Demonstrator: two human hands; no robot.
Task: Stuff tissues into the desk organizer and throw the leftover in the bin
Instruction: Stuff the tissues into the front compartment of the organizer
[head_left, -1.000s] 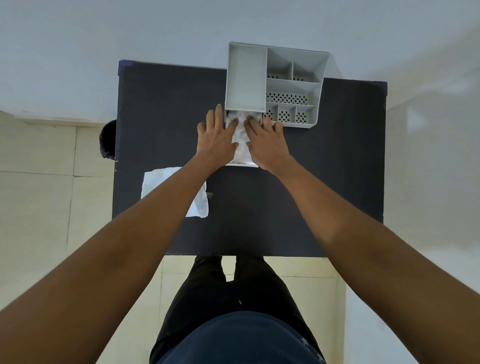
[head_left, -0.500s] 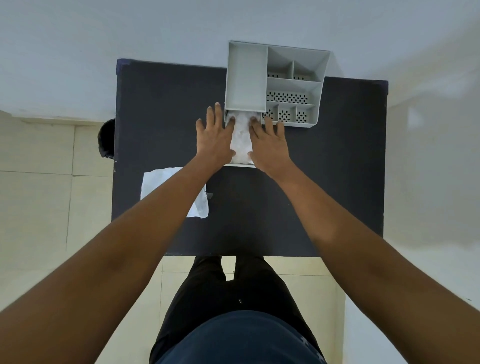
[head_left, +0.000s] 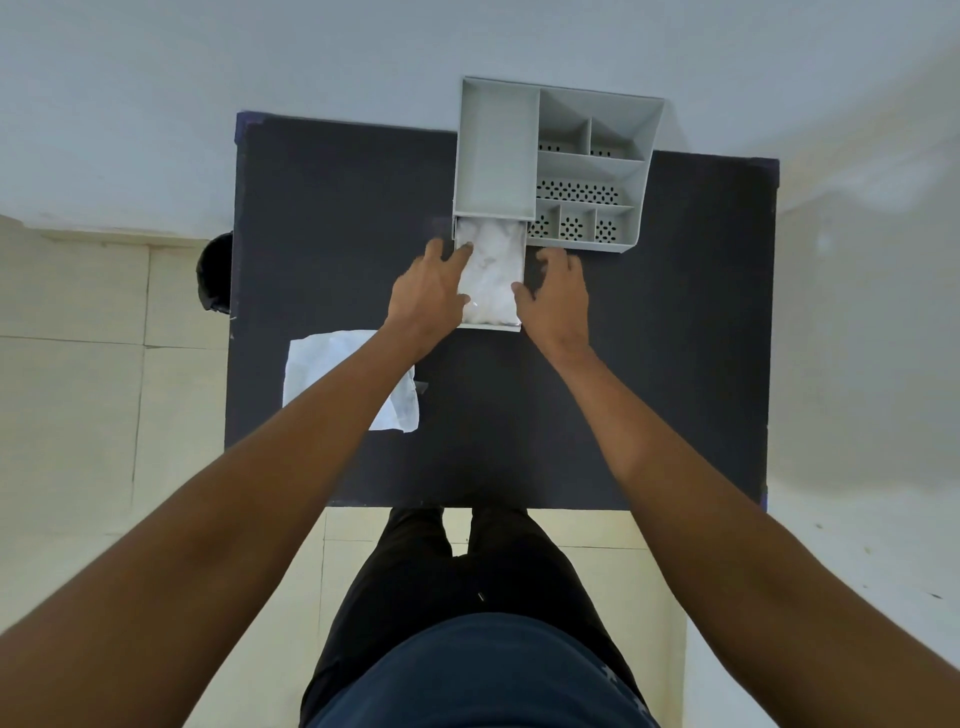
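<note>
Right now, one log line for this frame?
stage: stuffing | drawer: pulled out, tissues inside | left hand: at drawer's left edge | right hand: at right edge | leftover tissue: on table

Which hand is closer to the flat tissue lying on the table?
The left hand. Its forearm passes right over the flat tissue, with the hand just beyond the tissue's far right corner. The right hand is farther off, on the other side of the open drawer.

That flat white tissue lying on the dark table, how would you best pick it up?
Pinch the loose tissue at its near right corner, coming from above. It lies flat on the table, so only an edge or corner can be lifted. The left hand is closest.
</note>
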